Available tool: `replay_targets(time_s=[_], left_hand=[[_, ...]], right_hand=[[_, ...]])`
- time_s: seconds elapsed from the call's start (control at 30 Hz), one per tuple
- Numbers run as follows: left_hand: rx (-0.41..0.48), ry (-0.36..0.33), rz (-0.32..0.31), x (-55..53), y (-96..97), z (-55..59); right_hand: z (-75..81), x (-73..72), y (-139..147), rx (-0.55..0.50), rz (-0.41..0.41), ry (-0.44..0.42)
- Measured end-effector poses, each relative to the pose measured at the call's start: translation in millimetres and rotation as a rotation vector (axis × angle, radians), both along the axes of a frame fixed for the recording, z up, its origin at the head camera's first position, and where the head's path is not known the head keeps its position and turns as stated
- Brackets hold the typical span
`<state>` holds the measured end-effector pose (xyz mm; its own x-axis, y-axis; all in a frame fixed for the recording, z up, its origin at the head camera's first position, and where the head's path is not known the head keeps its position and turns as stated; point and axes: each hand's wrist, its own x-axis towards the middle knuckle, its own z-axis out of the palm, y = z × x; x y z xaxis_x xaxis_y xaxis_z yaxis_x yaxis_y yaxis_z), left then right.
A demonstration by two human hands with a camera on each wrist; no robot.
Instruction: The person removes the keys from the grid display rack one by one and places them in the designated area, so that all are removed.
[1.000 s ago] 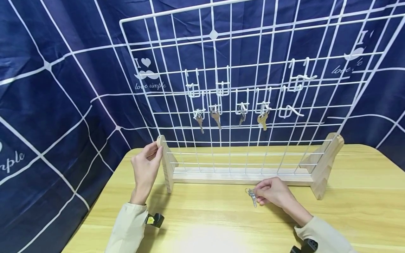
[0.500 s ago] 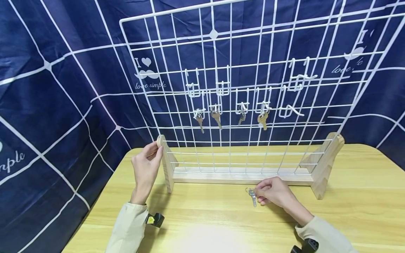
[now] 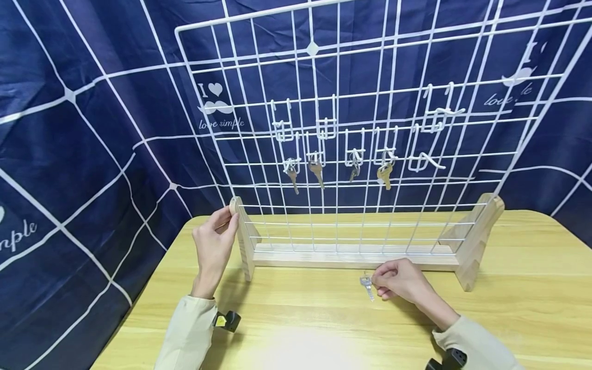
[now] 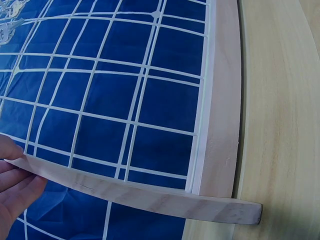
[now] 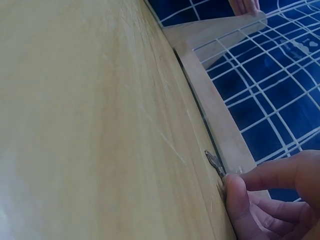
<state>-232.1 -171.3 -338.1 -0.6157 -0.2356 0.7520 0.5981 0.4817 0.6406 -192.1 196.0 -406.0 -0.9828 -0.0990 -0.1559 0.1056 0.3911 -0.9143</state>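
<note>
Between thumb and forefinger my right hand pinches a silver key with a small ring, just in front of the rack's wooden base bar. In the right wrist view that key is seen nearly edge-on at the fingertips. My left hand grips the top of the left wooden upright; the left wrist view shows thumb and fingers on either side of this upright. On the white wire grid hang several white hooks. Lower ones carry keys, among them a gold key and a brownish key.
The rack stands on a light wooden table, held by a right wooden upright too. Bare hooks, such as the upper right hook, jut forward. A dark blue curtain with white lines hangs behind and to the left.
The key in my right hand has turned slightly, and its ring now points upward. Both hands stay in nearly the same place; the left still holds the upright.
</note>
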Motion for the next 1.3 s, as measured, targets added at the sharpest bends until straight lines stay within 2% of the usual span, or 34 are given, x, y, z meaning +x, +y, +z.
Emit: replay_targets(time_s=[0.27,0.4,0.63,1.1,1.2,1.3], left_hand=[[-0.002,-0.005,-0.003,0.3,-1.5,-1.0],[0.006,0.004,-0.013,-0.3,-1.4,-0.7],[0.005,0.011,-0.010,-2.0,-0.7,-0.1],[0.008,-0.002,-0.008,-0.9,1.2,0.3],[0.003,-0.003,-0.004,0.3,-0.3,-0.4],[0.003,0.006,-0.008,-0.9,-0.1,-0.5]], right_hand=[[4.0,4.5,-2.2,0.166,0.140,0.164],[5.8,5.2,-4.8,0.235,0.157,0.214],[6.2,7.1,-6.7,0.304,0.139,0.250],[6.0,10.9,-5.4,0.301,0.107,0.237],[15.7,13.4,-4.1,0.349,0.100,0.268],[38.9,17.5,0.2,0.431,0.067,0.370]])
